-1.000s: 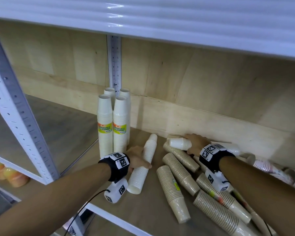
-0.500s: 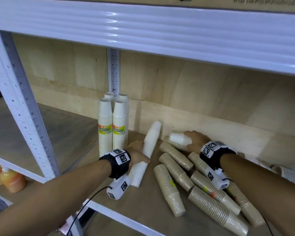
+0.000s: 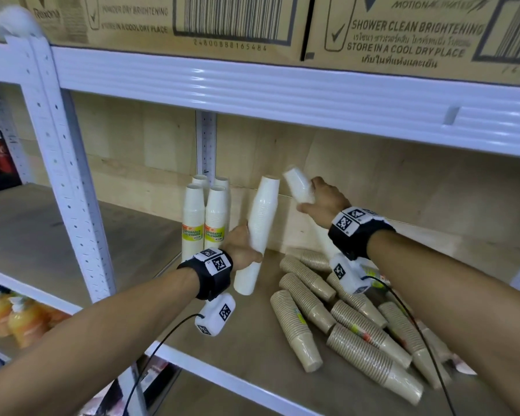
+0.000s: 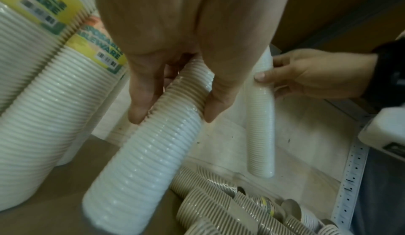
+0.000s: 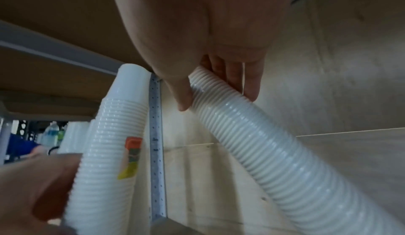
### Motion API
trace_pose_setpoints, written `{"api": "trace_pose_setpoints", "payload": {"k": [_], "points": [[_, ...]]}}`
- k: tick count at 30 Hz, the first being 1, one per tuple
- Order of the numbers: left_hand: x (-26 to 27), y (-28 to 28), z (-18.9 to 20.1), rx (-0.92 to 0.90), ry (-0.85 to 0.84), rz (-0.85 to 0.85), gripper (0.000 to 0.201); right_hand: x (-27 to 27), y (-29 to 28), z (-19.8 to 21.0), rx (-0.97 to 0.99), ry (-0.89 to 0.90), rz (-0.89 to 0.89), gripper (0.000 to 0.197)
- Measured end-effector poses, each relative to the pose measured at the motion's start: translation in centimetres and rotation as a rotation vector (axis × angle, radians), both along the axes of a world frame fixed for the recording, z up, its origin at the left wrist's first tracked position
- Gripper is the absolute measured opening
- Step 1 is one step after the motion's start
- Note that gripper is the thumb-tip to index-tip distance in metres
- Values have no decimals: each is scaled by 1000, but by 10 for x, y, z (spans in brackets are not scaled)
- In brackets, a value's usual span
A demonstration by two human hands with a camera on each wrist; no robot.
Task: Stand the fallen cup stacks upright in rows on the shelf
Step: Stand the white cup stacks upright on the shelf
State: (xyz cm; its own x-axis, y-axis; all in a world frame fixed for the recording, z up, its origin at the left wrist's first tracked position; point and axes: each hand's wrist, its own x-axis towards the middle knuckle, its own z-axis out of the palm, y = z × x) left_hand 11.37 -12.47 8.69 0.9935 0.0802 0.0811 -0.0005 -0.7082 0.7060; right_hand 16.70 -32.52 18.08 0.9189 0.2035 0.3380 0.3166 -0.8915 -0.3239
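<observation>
My left hand [image 3: 242, 250] grips a tall white cup stack [image 3: 260, 229] near its lower half and holds it almost upright, leaning slightly right, its base just above the shelf board [image 3: 252, 355]. In the left wrist view the fingers [image 4: 140, 103] wrap this stack [image 4: 153, 143]. My right hand [image 3: 324, 202] grips the upper end of a second white stack [image 3: 299, 187], tilted left; its lower part is hidden behind the wrist. The right wrist view shows that stack [image 5: 274, 160] slanting down. Several white stacks [image 3: 206, 217] stand upright at the back left. Several brown stacks [image 3: 306, 286] lie fallen on the right.
A white steel beam [image 3: 282, 85] of the upper shelf hangs close above the lifted stacks, with cardboard cartons [image 3: 237, 22] on it. A perforated post [image 3: 63, 175] stands at the left. Orange bottles [image 3: 9, 316] sit on a lower shelf. The wooden back wall [image 3: 403, 190] is close behind.
Both hands have raised their white stacks from lying on the shelf to nearly upright. The right stack's top has swung up high. My head view has tilted upward.
</observation>
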Motion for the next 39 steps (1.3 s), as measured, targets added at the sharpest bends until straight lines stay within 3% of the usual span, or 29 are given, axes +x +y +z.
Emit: {"api": "trace_pose_setpoints", "payload": {"k": [7,18,28,34,39], "points": [[-6,11,-6,-53,-53,42,69,-20,39,7,292,26,90,53],[-11,21,-33,-115,-34,48,74,-40,66,-35,553,162,57,53],[-11,18,-49,-104,6,52,84,-44,63,-71,602,291,40,57],[-7,18,-45,-105,3,35,73,-42,59,-75,576,309,50,57],[-4,16,-19,-113,-56,18,65,-34,55,-56,547,301,117,52]]}}
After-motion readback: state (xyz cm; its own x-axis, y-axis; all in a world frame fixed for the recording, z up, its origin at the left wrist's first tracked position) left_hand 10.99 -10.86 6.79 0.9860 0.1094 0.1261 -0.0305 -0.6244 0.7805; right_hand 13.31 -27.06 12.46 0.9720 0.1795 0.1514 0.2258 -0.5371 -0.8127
